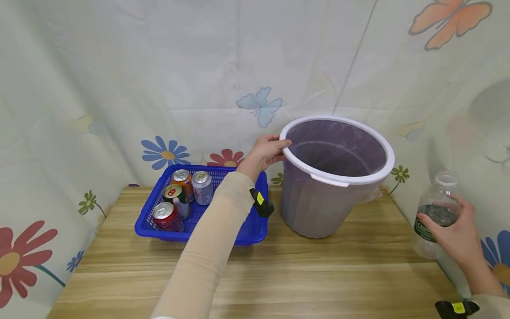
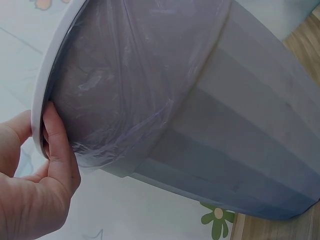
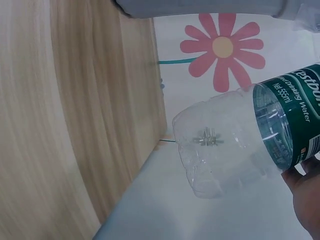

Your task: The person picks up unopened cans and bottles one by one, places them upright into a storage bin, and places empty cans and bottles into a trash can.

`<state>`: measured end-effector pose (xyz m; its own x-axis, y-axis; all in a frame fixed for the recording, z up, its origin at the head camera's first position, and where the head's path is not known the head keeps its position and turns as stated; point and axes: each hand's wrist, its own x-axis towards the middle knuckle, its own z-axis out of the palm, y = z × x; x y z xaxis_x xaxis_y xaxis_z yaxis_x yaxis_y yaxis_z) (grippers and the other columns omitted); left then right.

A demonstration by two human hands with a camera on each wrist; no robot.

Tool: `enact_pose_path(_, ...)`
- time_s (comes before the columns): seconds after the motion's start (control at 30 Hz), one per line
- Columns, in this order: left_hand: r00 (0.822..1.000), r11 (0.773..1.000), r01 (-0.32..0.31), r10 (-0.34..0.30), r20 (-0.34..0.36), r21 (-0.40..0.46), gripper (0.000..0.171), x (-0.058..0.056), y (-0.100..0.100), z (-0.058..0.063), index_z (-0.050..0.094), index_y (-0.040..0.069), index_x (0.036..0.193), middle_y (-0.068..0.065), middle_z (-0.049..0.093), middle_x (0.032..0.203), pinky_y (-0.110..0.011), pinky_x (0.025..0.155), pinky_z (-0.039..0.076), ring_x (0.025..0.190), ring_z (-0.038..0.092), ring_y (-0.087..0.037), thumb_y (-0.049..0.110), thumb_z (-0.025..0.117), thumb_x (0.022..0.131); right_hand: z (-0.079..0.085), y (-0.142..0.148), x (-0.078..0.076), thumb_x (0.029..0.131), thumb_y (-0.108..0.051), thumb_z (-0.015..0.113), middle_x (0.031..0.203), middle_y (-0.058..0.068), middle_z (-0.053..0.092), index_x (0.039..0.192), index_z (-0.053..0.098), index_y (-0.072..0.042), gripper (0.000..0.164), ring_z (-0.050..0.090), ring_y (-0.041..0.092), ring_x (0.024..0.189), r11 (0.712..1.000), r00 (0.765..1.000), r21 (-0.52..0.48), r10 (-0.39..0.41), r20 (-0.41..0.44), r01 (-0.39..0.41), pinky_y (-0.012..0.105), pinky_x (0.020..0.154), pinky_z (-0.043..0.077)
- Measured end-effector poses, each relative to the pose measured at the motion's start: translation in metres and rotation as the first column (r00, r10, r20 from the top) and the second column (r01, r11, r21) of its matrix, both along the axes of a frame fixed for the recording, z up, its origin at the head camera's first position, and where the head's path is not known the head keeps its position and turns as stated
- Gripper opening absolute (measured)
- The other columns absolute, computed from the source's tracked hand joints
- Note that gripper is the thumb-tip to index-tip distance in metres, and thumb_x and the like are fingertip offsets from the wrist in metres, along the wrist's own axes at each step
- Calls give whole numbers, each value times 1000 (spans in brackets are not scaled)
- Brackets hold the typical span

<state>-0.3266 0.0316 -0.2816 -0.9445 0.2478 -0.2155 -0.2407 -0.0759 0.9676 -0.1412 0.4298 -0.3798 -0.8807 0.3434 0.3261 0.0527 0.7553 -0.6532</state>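
Observation:
A grey trash can point(image 1: 318, 208) with a white rim and a thin plastic liner point(image 2: 100, 75) stands on the table, tilted in the head view. My left hand point(image 1: 268, 153) grips its rim at the left, thumb on one side and fingers tucked under the lip in the left wrist view point(image 2: 45, 170). At the far right my right hand point(image 1: 458, 232) holds a clear plastic water bottle point(image 1: 428, 241) with a green label by its middle. In the right wrist view the bottle point(image 3: 225, 140) hangs above the table's edge level, its base pointing toward the table; only fingertips point(image 3: 306, 192) show.
Left of the trash can sits a blue plastic basket point(image 1: 249, 230) holding several drink cans, among them a red can point(image 1: 169, 219) and a silver can point(image 1: 202, 188). The wooden table point(image 1: 279, 279) meets a flower-print curtain point(image 1: 199, 66) at the back and sides.

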Motion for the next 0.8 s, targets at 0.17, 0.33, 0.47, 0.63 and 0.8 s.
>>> enact_pose_path(0.17,1000,1000,-3,3,0,-4,43,0,0,0,52,6,125,-18,57,122,-26,72,55,73,60,-14,16,65,86,5,0,-3,84,-25,64,136,37,21,145,1,-12,89,30,60,114,1000,1000,2,17,1,-17,71,77,28)
enact_pose_path(0.33,1000,1000,0,0,1,-10,43,1,0,0,53,6,125,-18,57,122,-26,71,55,72,60,-14,16,66,86,-5,19,-11,81,-23,68,130,22,37,145,6,-18,89,45,39,107,998,998,49,29,-48,-27,51,77,42)
enact_pose_path(0.47,1000,1000,5,-5,2,-10,44,1,0,1,52,5,127,-19,56,122,-25,71,55,73,60,-14,16,65,86,0,23,-10,80,-22,70,121,12,44,143,10,-23,87,47,10,95,995,997,90,36,-63,-30,15,62,33)
enact_pose_path(0.63,1000,1000,1,-1,4,-8,45,0,0,1,51,5,128,-18,57,122,-26,72,55,72,60,-13,16,65,86,23,10,-3,83,-20,65,126,37,34,143,4,-11,86,45,45,102,994,999,102,47,-13,-45,35,66,42)
enact_pose_path(0.8,1000,1000,2,-2,5,-4,46,-1,0,2,50,5,129,-19,57,122,-27,74,55,73,60,-14,15,64,86,33,7,-6,85,-23,63,130,43,25,142,0,-4,87,35,62,102,991,999,122,48,21,-50,70,68,35)
